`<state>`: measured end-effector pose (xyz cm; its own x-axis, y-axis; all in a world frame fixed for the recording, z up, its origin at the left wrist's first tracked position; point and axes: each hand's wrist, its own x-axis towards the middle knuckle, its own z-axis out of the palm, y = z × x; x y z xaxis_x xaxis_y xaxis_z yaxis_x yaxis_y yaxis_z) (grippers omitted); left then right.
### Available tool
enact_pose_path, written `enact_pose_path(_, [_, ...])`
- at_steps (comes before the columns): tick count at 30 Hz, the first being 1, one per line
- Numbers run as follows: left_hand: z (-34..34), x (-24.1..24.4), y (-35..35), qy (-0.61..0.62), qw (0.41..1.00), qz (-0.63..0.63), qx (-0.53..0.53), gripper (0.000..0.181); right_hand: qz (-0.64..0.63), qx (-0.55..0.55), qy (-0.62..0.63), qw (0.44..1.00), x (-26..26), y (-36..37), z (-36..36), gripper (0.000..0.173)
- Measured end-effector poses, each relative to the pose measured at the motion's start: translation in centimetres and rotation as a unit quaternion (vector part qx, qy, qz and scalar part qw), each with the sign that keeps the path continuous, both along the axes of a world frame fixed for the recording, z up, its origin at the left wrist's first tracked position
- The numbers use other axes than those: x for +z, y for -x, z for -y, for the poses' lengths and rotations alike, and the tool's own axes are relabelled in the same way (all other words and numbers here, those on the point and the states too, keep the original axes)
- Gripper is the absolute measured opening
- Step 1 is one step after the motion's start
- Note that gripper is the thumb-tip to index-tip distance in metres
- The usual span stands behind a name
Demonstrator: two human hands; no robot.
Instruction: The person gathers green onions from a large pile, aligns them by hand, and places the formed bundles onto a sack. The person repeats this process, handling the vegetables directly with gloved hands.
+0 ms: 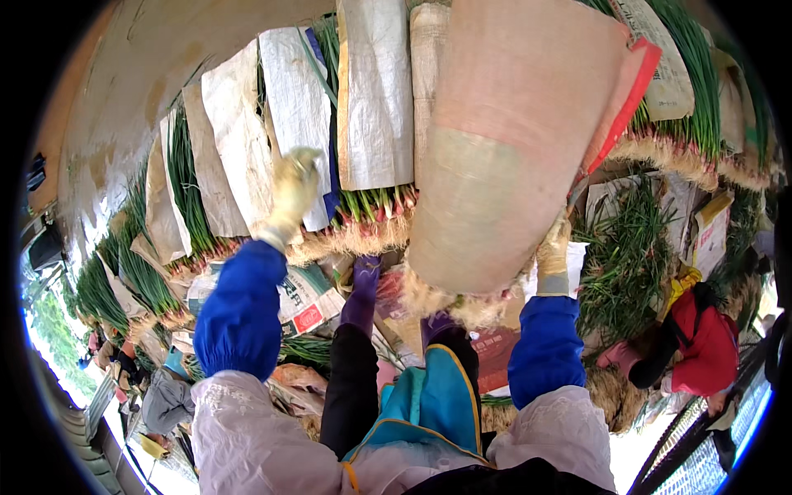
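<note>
A large bundle of spring onions in a beige and pinkish woven sheet [501, 148] with a red edge tilts in front of me. Pale roots [458, 303] stick out of its lower end. My gloved right hand [552, 247] grips the bundle's lower right side, fingers partly hidden. To the left, my gloved left hand [298, 179] is raised and motion-blurred before a white woven wrapping [296, 105]; its finger posture is unclear. Beside it, another white wrapping with a yellow edge [375, 99] covers onions whose reddish bulbs [377, 204] and roots show below.
More wrapped onion bundles [229, 117] line up leftward; others [677, 68] stand at right. Loose green leaves [631, 260] heap on the right. Printed sacks [303, 297] lie by my purple boots [361, 291]. A person in red [705, 346] is low at right; another in grey [167, 399] at left.
</note>
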<state>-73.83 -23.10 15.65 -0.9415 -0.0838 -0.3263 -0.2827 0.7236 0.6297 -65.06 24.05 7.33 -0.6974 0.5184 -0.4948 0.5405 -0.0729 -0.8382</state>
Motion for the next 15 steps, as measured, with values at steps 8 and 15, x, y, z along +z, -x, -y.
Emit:
enact_pose_path(8, [-11.9, 1.4, -15.7, -0.48, 0.817, 0.133, 0.291, 0.077, -0.212, 0.21, -0.13, 0.946, 12.4, 6.0, 18.0, 0.044])
enact_pose_path(15, [-11.9, 1.3, -14.9, -0.496, 0.789, 0.115, 0.344, 0.069, -0.142, 0.131, 0.017, 0.981, 15.8, 10.9, 22.8, 0.032])
